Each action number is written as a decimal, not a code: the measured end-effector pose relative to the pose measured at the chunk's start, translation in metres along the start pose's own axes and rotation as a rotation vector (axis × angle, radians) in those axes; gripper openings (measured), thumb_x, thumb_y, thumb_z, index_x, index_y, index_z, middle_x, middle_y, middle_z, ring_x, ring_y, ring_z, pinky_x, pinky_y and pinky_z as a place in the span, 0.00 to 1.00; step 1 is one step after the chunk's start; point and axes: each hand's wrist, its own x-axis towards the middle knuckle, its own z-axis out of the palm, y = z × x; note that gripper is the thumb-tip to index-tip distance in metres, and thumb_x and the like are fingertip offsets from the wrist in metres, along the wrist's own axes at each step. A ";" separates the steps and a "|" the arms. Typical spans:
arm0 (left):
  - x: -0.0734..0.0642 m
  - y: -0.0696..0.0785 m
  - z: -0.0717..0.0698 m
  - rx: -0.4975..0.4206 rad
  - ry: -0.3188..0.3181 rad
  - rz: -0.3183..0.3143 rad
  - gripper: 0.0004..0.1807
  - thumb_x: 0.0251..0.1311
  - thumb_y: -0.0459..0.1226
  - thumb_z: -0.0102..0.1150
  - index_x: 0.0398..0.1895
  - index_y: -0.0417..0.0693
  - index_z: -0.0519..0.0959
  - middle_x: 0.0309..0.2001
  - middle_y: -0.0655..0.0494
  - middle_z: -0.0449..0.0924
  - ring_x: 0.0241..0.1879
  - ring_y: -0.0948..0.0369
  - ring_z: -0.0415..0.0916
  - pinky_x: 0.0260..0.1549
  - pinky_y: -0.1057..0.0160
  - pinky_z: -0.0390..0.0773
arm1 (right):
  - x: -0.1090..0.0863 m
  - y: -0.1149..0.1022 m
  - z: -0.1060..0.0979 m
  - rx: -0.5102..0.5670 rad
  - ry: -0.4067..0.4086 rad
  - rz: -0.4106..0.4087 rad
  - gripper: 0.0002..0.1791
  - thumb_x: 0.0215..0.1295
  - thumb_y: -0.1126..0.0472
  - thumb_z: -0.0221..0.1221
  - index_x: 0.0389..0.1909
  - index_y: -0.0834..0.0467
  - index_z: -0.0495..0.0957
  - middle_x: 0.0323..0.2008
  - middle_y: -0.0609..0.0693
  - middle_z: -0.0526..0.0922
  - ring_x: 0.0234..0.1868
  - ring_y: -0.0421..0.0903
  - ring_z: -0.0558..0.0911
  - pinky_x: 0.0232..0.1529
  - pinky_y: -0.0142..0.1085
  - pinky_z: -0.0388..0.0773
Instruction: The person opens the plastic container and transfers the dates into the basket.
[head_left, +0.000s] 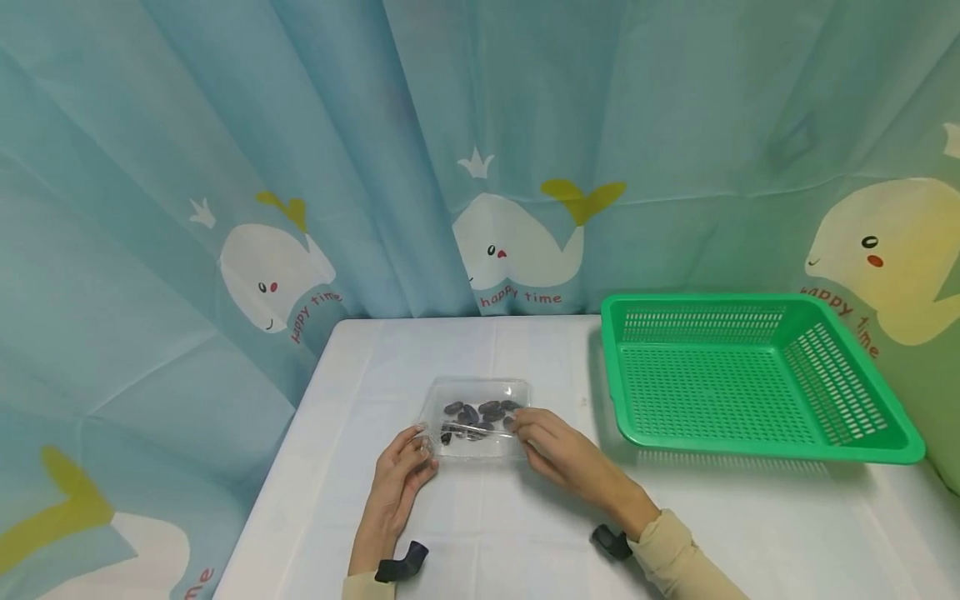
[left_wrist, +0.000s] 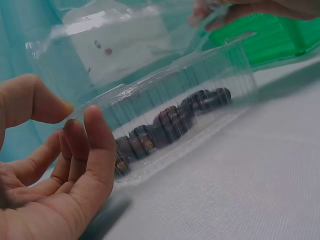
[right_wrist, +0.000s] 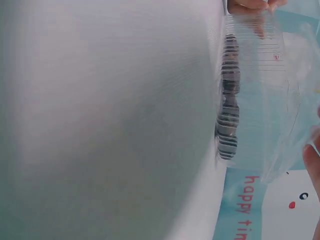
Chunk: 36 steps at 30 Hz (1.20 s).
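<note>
Head view shows two bare hands, left hand (head_left: 400, 477) and right hand (head_left: 566, 458), at one clear, rectangular plastic container (head_left: 472, 450) on the white, cloth-covered worktop (head_left: 480, 533). The left pinches the container's left edge between thumb and fingers; the right pinches the edge of its one clear plastic lid (left_wrist: 120, 60), tilted up. Inside lie roughly ten dark, oval, date-like pieces (head_left: 491, 408), some overlapping, so the exact count cannot be told. One green, rectangular plastic basket (head_left: 772, 451) stands to the right.
</note>
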 end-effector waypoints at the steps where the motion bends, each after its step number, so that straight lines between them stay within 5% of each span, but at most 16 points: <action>1: 0.000 0.000 0.000 0.001 -0.001 -0.001 0.32 0.66 0.22 0.51 0.74 0.31 0.62 0.53 0.52 0.74 0.46 0.63 0.74 0.42 0.68 0.84 | 0.002 0.000 0.000 0.006 0.027 -0.004 0.07 0.77 0.65 0.52 0.45 0.62 0.79 0.55 0.54 0.82 0.62 0.56 0.81 0.73 0.32 0.70; 13: 0.001 -0.001 -0.003 0.033 -0.041 0.019 0.30 0.67 0.24 0.52 0.73 0.32 0.61 0.52 0.53 0.73 0.43 0.65 0.74 0.42 0.69 0.84 | 0.026 0.002 0.008 0.061 0.342 0.096 0.08 0.79 0.65 0.53 0.45 0.66 0.77 0.52 0.59 0.84 0.57 0.56 0.83 0.70 0.30 0.73; 22: 0.000 0.000 -0.001 0.033 -0.031 0.020 0.30 0.67 0.24 0.54 0.73 0.31 0.62 0.47 0.57 0.73 0.40 0.67 0.74 0.42 0.68 0.84 | 0.041 0.015 0.021 0.081 0.541 0.255 0.10 0.66 0.76 0.62 0.47 0.67 0.79 0.50 0.57 0.88 0.52 0.55 0.87 0.64 0.26 0.76; 27: 0.001 -0.001 -0.001 0.032 -0.026 0.018 0.31 0.66 0.24 0.54 0.72 0.32 0.63 0.47 0.57 0.73 0.40 0.67 0.74 0.42 0.68 0.84 | 0.053 0.027 0.020 0.052 0.578 0.281 0.14 0.65 0.77 0.63 0.51 0.66 0.81 0.49 0.58 0.88 0.48 0.54 0.87 0.60 0.25 0.78; 36: 0.003 -0.002 -0.002 0.028 -0.012 0.002 0.30 0.66 0.24 0.54 0.72 0.34 0.64 0.48 0.55 0.73 0.41 0.65 0.74 0.41 0.67 0.84 | 0.065 0.042 0.017 -0.017 0.478 0.397 0.24 0.69 0.74 0.62 0.65 0.64 0.76 0.54 0.59 0.85 0.51 0.53 0.87 0.49 0.38 0.86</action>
